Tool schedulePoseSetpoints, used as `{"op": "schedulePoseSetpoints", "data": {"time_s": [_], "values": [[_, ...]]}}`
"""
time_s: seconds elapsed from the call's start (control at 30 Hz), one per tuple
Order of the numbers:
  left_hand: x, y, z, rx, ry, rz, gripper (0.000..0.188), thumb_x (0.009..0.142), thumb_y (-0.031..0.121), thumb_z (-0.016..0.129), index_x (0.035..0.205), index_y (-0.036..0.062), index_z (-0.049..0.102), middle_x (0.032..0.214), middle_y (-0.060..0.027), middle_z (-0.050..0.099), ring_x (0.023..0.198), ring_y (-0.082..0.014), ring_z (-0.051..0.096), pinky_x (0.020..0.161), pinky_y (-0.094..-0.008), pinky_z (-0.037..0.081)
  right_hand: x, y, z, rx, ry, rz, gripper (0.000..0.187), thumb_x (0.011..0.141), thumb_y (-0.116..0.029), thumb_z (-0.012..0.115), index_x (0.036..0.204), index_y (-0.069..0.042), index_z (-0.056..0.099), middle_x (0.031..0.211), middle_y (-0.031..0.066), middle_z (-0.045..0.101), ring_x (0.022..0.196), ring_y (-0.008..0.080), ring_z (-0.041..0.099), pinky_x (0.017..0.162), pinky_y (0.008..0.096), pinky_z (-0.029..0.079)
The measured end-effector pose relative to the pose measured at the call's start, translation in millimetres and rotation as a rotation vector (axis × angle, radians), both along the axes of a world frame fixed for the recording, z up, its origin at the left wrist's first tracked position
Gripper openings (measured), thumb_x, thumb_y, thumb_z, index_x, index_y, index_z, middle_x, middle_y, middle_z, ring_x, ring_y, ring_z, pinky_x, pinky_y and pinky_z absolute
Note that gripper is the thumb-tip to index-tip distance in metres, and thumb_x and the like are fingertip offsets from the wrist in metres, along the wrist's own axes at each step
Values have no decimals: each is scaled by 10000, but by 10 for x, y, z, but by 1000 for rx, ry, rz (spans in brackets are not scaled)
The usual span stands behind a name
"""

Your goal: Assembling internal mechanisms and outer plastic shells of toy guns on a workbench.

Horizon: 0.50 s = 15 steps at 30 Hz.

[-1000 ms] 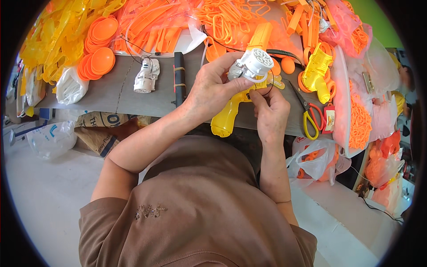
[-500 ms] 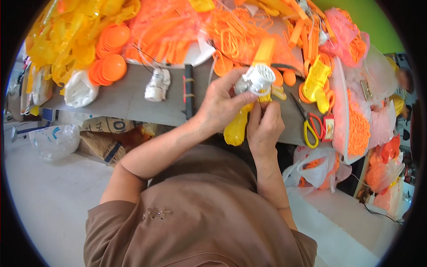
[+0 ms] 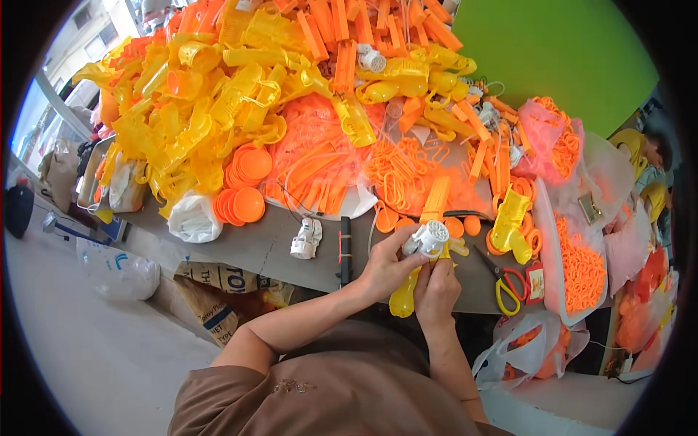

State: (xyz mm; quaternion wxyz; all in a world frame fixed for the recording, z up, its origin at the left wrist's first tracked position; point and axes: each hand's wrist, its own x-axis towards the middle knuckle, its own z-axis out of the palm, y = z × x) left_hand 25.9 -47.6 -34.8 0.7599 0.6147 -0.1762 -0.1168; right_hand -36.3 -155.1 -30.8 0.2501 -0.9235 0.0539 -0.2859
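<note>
My left hand (image 3: 385, 270) grips a white plastic part (image 3: 430, 237) with a round, perforated face turned up. Close beside it, the fingers of my right hand (image 3: 438, 292) are pinched together under the white part; what they hold is too small to make out. A translucent yellow plastic shell (image 3: 403, 298) shows between and below my hands, its upper part hidden by my fingers. Just beyond the white part lies an orange rectangular piece (image 3: 436, 196). Scissors (image 3: 503, 280) with red and yellow handles rest to the right of my right hand.
Yellow shells (image 3: 225, 102) are heaped at the far left, orange discs (image 3: 243, 205) nearer. Another white part (image 3: 306, 238) and a black bar (image 3: 345, 251) lie left of my hands. Right stands a bin of orange chain links (image 3: 582, 269). Co-workers (image 3: 643, 156) sit at far right.
The view has tilted up, so more of the heaped table shows and my hands appear lower. Both hands keep nearly the same hold around the white part.
</note>
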Motion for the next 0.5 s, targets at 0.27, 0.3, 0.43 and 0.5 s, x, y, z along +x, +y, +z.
{"op": "schedulePoseSetpoints", "data": {"time_s": [0.27, 0.3, 0.43, 0.5], "values": [[-40, -25, 203, 125, -63, -26, 423, 825, 43, 659, 1226, 46, 522, 966, -56, 617, 820, -93, 588, 703, -264, 497, 77, -246, 184, 578, 276, 111, 160, 808, -30, 618, 934, 20, 536, 718, 85, 608, 495, 166, 573, 427, 291, 445], [-32, -30, 219, 190, -88, -60, 406, 840, 37, 653, 1223, 38, 520, 976, -38, 604, 810, -75, 577, 694, -253, 498, 108, -243, 285, 802, 424, 55, 192, 792, -32, 632, 960, 13, 551, 724, 59, 616, 475, 120, 560, 401, 255, 435], [-100, -123, 81, 318, -388, 51, 477, 795, 17, 675, 1245, 56, 521, 945, -57, 617, 759, -97, 582, 660, -267, 494, 132, -539, 124, 1103, 536, 224, 217, 744, -19, 656, 948, -16, 580, 721, 71, 616, 429, 127, 523, 335, 256, 428], [-95, -142, 54, 299, -405, 51, 463, 796, 15, 665, 1236, 60, 526, 957, -63, 627, 763, -101, 584, 657, -270, 496, 149, -537, 118, 1125, 537, 190, 229, 731, -13, 668, 944, -20, 584, 727, 74, 623, 417, 127, 510, 321, 258, 431]]}}
